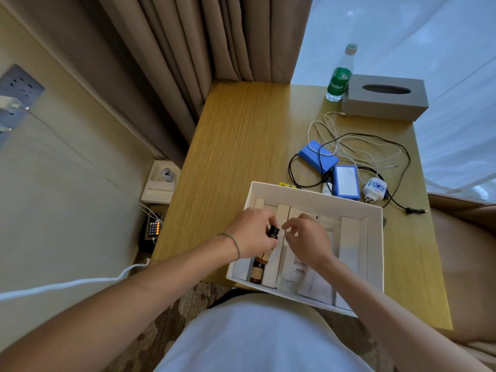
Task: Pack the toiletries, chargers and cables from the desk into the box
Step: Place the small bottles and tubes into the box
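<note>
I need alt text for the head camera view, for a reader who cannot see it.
A person's left hand holds a small dark-capped bottle over an open white box on a wooden desk, the right hand beside it with curled fingers. Behind the box lie blue packs, tangled cables and a white charger.

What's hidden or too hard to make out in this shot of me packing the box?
Head view only:
- Amber bottle: its middle is hidden by the left hand gripping it.
- Its label: too small to read.
- Small white bottle: lower part hidden behind the box wall.
- Right hand: fingers curled; whether they pinch anything is unclear.
</note>
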Motion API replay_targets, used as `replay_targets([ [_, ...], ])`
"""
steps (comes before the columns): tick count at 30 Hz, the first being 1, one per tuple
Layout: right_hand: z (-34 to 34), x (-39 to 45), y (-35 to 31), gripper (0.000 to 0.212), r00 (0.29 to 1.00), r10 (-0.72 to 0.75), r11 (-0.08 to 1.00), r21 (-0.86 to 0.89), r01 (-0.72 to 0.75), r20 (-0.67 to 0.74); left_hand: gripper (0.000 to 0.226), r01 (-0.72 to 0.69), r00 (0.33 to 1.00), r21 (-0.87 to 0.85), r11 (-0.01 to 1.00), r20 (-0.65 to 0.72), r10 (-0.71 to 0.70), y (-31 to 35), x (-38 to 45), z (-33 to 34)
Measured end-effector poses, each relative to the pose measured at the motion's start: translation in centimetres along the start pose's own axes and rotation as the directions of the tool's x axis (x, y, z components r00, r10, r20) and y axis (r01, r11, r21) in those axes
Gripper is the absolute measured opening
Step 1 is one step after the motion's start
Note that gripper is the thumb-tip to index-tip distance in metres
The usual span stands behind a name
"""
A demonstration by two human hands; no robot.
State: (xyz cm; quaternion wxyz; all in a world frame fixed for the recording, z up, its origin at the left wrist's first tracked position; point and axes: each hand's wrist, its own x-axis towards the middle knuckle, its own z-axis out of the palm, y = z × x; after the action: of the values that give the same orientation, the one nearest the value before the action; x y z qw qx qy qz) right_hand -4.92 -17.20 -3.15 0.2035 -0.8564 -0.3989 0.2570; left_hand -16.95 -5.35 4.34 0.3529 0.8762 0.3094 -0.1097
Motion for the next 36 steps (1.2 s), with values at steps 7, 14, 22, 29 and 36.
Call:
replay_targets([
  [7, -1.3, -0.4, 1.0, 0.029, 0.998, 0.068, 0.99, 0.126, -0.066, -0.011, 0.014, 0.02, 0.978, 0.37, 0.929, 0.184, -0.094, 0.6, 1.8, 3.1],
  [14, -1.1, -0.6, 1.1, 0.03, 0.998, 0.066, 0.981, 0.184, -0.063, -0.013, 0.018, 0.08, 0.947, 0.487, 0.87, 0.237, -0.219, 0.0, 3.0, 4.2],
  [22, -1.7, -1.1, 1.9, 0.026, 0.997, 0.074, 0.975, 0.209, -0.072, -0.005, 0.017, -0.005, 0.967, 0.63, 0.777, 0.2, -0.156, -0.3, 2.5, 5.2],
  [29, -2.5, -1.1, 2.3, 0.024, 0.996, 0.085, 0.972, 0.216, -0.092, 0.04, 0.019, -0.022, 0.987, 0.612, 0.79, 0.141, -0.081, -0.7, 2.1, 5.7],
  [36, -5.4, 0.1, 0.9, 0.022, 0.997, 0.074, 0.966, 0.252, -0.063, -0.034, 0.011, -0.158, 0.981, -0.008, 0.987, -0.115, 0.156, 1.3, 2.0, 2.1],
])
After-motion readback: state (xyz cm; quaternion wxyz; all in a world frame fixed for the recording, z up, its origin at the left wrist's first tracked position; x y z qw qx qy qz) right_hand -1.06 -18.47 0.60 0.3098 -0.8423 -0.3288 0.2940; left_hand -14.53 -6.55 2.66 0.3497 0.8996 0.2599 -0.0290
